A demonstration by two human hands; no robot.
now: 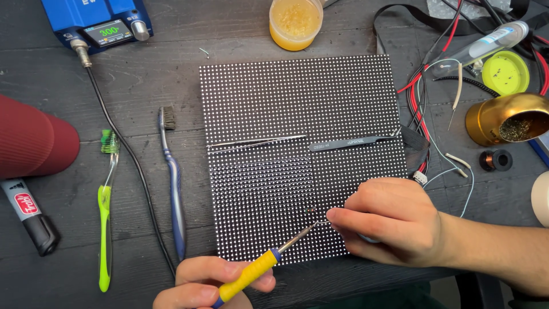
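Dark wooden table [143, 68], LED panel [297, 97], toothbrushes [171, 183]

Around the one dotted LED panel [303, 114], two toothbrushes are counted to its left: a green one [105, 217] and a blue one [173, 189]. Two pairs of tweezers [257, 142] are laid across it. One yellow-handled soldering iron [251, 276] is seen at its lower edge, one flux jar [295, 23] above.
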